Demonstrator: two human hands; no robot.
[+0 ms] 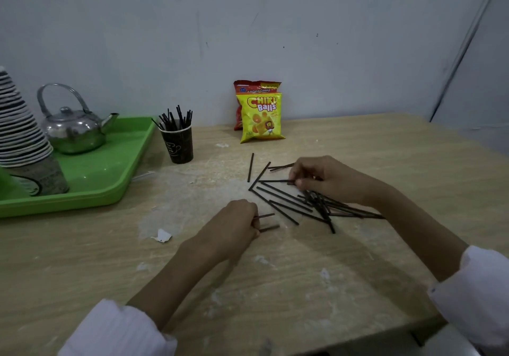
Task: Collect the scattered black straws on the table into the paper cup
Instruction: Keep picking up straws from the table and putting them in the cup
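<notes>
left hand [234,222]: 2 black straws [268,228] gripped, ends protruding right | right hand [323,179]: 1 straw [272,181] pinched above the scattered pile [283,199] on the table [275,286] | hands held apart | paper cup [178,146]: stood upright beside green tray [110,179], straws held inside

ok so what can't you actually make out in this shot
All head view:
- Left hand: only two straw ends show; the fist hides the rest.
- Right hand: its fingers cover which loose straws it pinches.
- Paper cup: straws inside overlap, too small to count.
- Stack of cups: cut off by the left edge.
</notes>
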